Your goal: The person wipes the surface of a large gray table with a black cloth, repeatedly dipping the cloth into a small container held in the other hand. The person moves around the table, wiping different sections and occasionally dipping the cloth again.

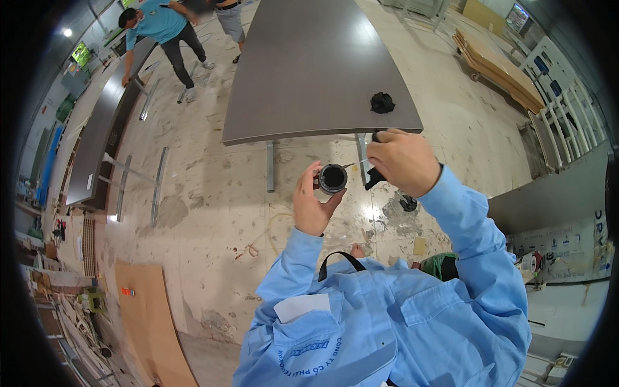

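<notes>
My left hand (313, 201) is wrapped round a small round pot (333, 188) with a dark inside, its open top turned up. In my closed right hand (405, 161) is a thin tool with a pale, narrow blade (358, 162), its tip beside the pot's rim. Something black, perhaps cloth (373, 178), hangs beneath my right fingers; how it is held cannot be made out. Just beyond both hands is the near edge of a large grey-brown panel (309, 71) on metal legs. A crumpled black wad (382, 102) lies on its near right corner.
Another dark panel (106, 138) on metal legs stands at the left, where a person in a teal shirt (158, 26) leans over it. A second person (230, 19) stands behind. Brown sheets (496, 71) are stacked at far right; a brown board (151, 322) lies at lower left.
</notes>
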Demonstrator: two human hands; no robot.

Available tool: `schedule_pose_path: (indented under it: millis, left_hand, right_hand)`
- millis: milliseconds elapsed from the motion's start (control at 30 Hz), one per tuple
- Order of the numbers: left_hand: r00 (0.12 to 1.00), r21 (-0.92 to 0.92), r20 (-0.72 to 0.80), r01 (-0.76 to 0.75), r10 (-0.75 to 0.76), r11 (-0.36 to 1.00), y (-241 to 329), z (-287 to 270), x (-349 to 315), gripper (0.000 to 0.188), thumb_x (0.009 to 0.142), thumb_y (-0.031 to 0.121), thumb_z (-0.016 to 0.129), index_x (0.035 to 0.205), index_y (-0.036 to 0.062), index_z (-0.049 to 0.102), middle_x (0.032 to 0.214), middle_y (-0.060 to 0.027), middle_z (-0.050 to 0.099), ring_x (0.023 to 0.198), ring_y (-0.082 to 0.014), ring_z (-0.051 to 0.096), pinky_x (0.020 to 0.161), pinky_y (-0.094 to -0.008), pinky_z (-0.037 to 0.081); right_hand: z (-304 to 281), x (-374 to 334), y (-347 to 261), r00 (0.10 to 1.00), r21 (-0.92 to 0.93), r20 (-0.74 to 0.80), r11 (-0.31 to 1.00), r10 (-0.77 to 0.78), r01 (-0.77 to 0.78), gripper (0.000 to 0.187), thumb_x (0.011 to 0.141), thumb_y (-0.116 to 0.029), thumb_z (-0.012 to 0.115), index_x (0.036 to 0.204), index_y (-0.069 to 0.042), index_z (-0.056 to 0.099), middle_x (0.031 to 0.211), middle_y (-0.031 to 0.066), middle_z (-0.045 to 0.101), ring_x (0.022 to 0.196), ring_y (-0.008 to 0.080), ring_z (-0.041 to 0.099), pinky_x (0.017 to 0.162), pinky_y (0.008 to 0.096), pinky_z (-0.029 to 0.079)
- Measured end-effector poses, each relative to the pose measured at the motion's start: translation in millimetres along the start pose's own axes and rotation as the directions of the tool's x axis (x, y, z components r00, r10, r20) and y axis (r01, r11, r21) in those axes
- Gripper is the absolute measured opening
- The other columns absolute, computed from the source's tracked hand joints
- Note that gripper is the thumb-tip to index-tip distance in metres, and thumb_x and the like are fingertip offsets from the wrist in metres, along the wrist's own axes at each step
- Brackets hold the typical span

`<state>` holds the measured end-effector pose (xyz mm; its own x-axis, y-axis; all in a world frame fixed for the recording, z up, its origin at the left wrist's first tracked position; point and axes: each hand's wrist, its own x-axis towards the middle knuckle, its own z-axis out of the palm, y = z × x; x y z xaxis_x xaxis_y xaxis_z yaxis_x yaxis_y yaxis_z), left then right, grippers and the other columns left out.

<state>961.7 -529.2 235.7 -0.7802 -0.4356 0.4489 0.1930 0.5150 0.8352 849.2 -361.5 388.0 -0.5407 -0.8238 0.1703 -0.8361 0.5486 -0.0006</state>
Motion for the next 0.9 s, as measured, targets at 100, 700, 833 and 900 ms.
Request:
schedule_pose_path:
  millis: [100,700,833,900]
  left_hand:
    - [0.996,-0.049,0.050,0.073,-0.071,0.996,0,10,-1,0.065,0.073,0.009,0.092,0.129,0.0016,0.059,0.136,-0.0161,0.065,0.107,-0.0303,0.069,0.088,-0.0385,0.057]
    - [0.891,-0.058,0.274,0.392,-0.363,0.918,-73,81,-27,0.081,0.076,-0.001,0.086,0.146,-0.0029,0.045,0.156,-0.0196,0.046,0.135,-0.0293,0.054,0.115,-0.0401,0.045]
    - [0.889,-0.064,0.280,0.394,-0.363,0.917,-72,116,-38,0.076,0.076,-0.005,0.084,0.141,-0.0011,0.044,0.157,-0.0220,0.044,0.136,-0.0289,0.054,0.114,-0.0412,0.048]
    - [0.870,-0.060,0.284,0.437,-0.404,0.898,-69,130,-42,0.075,0.074,-0.007,0.084,0.138,-0.0007,0.044,0.157,-0.0227,0.044,0.136,-0.0290,0.054,0.112,-0.0407,0.050]
  right_hand:
    - [15,-7,5,0.983,0.137,-0.045,0.974,-0.176,0.181,0.007,0.089,-0.017,0.071,0.087,-0.011,0.069,0.085,0.0068,0.064,0.087,0.0294,0.067,0.072,0.0441,0.055]
    - [359,-120,275,0.087,0.864,-0.172,0.193,0.981,-0.466,0.023,0.091,-0.023,0.075,0.099,-0.002,0.077,0.091,0.0176,0.077,0.085,0.0256,0.076,0.078,0.0364,0.057]
    - [390,-96,299,0.082,0.926,-0.174,0.191,0.981,-0.325,0.017,0.092,-0.019,0.075,0.100,-0.004,0.077,0.092,0.0146,0.078,0.085,0.0241,0.075,0.079,0.0353,0.057]
    - [398,-90,309,0.062,0.940,-0.104,0.119,0.993,-0.320,0.017,0.092,-0.019,0.075,0.101,-0.004,0.077,0.092,0.0142,0.078,0.085,0.0236,0.075,0.079,0.0350,0.057]
